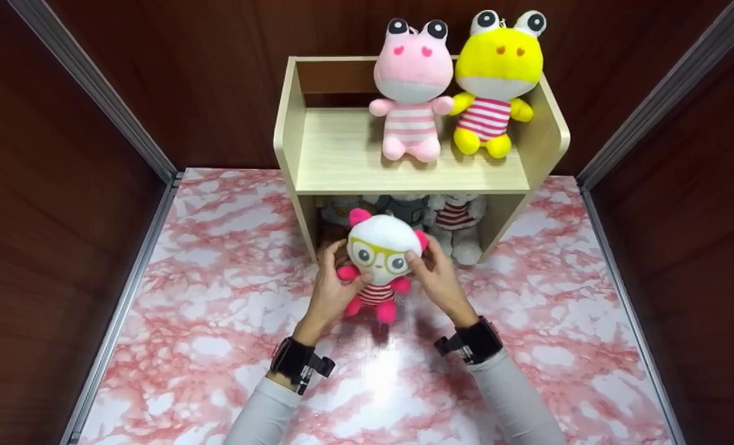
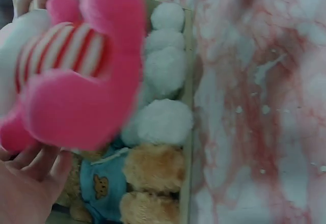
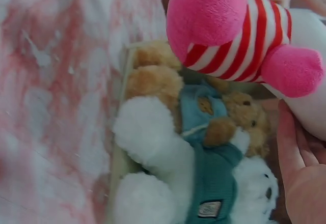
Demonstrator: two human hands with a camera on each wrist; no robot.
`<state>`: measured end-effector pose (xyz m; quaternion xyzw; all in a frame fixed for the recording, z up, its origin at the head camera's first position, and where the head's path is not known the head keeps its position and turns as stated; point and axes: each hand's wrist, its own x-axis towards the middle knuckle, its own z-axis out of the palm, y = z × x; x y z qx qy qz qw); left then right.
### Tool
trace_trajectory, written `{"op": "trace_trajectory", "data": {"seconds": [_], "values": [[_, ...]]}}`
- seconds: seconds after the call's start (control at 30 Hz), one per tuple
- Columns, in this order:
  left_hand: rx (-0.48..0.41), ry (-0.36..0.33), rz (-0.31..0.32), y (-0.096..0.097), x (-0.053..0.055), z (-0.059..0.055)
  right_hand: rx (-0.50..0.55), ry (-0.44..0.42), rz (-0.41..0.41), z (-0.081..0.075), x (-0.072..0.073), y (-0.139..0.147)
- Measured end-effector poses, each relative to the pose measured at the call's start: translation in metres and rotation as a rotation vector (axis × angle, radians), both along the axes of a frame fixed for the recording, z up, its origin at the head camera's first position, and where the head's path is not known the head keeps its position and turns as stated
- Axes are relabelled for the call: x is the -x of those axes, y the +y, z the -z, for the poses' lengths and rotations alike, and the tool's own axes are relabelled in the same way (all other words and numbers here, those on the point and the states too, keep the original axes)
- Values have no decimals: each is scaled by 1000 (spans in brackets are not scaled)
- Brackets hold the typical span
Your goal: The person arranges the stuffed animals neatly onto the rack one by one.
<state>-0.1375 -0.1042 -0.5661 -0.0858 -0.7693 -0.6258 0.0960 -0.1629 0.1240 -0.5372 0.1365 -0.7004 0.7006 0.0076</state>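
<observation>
A plush panda toy (image 1: 379, 247) with a white head, yellow glasses, pink ears and limbs and a red-striped body is held up in front of the shelf. My left hand (image 1: 334, 281) grips its head and side from the left, thumb on the front. From the right, my right hand (image 1: 438, 278) holds the head near the ear, thumb beside one eye. In the left wrist view its striped body (image 2: 61, 51) and pink legs face the camera. The right wrist view shows the striped belly (image 3: 244, 40) close up, with my right hand (image 3: 305, 178) under the head.
A light wooden two-tier shelf (image 1: 342, 179) stands at the back. On top sit a pink frog plush (image 1: 413, 86) and a yellow frog plush (image 1: 496, 80). Below are a brown bear in blue (image 3: 201, 104), a white bear in green (image 3: 214, 183) and a striped-shirt plush (image 1: 456, 219).
</observation>
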Motion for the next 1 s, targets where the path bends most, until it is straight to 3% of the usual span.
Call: {"op": "trace_trajectory", "data": {"seconds": [0.17,0.3,0.8,1.0], "values": [[37,-67,62,-3,-4,5,37,74,8,-14,5,5],[41,-65,84,-2,-4,4,35,133,12,-23,7,6],[63,-3,50,7,-2,1,42,137,10,-31,6,4],[17,63,-2,7,-3,-9,116,111,-43,-30,4,9]]}}
